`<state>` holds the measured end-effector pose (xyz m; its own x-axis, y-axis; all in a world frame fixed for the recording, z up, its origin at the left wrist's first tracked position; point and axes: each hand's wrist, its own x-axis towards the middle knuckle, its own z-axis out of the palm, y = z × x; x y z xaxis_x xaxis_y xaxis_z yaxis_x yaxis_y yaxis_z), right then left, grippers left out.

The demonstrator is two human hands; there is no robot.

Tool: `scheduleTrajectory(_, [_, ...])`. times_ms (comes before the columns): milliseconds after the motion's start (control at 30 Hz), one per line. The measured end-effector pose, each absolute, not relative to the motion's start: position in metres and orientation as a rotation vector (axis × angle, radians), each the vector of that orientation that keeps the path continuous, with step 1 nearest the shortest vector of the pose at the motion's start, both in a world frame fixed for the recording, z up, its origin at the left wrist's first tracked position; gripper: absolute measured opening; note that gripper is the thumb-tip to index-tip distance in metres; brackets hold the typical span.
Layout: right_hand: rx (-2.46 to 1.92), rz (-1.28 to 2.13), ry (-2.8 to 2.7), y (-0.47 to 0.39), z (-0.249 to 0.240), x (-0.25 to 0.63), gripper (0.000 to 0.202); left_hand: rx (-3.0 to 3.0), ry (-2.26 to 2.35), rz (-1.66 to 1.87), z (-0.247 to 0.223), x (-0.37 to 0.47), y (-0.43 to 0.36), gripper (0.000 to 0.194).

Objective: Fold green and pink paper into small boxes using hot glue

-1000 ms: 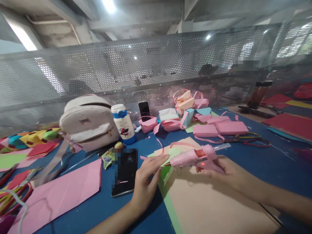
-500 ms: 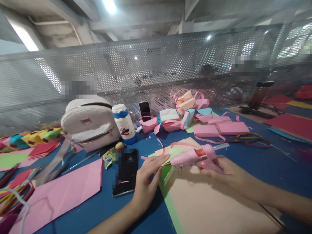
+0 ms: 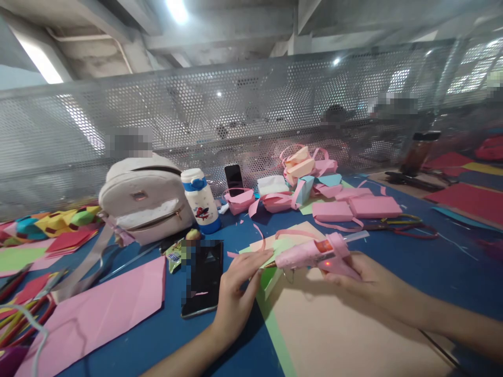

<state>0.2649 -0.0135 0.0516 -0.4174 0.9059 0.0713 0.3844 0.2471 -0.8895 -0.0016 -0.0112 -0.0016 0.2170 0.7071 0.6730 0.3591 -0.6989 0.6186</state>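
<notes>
My right hand (image 3: 359, 277) is wrapped round the handle of a pink hot glue gun (image 3: 302, 254). A small light on the gun glows orange-red, and a clear glue stick (image 3: 357, 236) pokes out of its back. The metal nozzle points left, close to the fingertips of my left hand (image 3: 239, 277). Those fingers are closed on a folded piece of green paper (image 3: 271, 285), partly hidden by the hand and the gun. Under both hands lie a large peach sheet (image 3: 346, 330) and a green sheet whose edge shows.
A black phone (image 3: 204, 277) lies left of my left hand, beside a pink sheet (image 3: 106, 309). Behind stand a white backpack (image 3: 147, 201) and a water bottle (image 3: 200, 201). Folded pink paper bags (image 3: 334, 211) and scissors (image 3: 408, 224) lie farther back, before a perforated metal screen (image 3: 251, 104).
Almost nothing differs. The glue gun and both hands stay in practically the same place, with the nozzle still at the green paper.
</notes>
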Motion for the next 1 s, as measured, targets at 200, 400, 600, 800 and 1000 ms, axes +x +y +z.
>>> scheduleTrajectory(200, [-1.255, 1.012, -1.926, -0.015, 0.049, 0.268, 0.060, 2.159, 0.999, 1.479, -0.002, -0.002, -0.012, 0.036])
scheduleTrajectory(400, [-1.301, 0.972, -1.898, -0.016, 0.051, 0.269, 0.057, 2.174, 1.001, 1.485, -0.001, -0.002, -0.011, 0.037])
scheduleTrajectory(600, [-1.355, 0.949, -1.892, -0.017, 0.051, 0.270, 0.057, 2.179, 0.998, 1.496, -0.002, -0.002, -0.010, 0.038])
scheduleTrajectory(800, [-1.362, 0.929, -1.906, -0.017, 0.046, 0.274, 0.056, 2.176, 0.997, 1.503, -0.002, -0.002, -0.012, 0.038])
scheduleTrajectory(1000, [-1.389, 0.926, -1.902, -0.014, 0.039, 0.281, 0.059, 2.173, 1.004, 1.493, -0.002, -0.002, -0.012, 0.037])
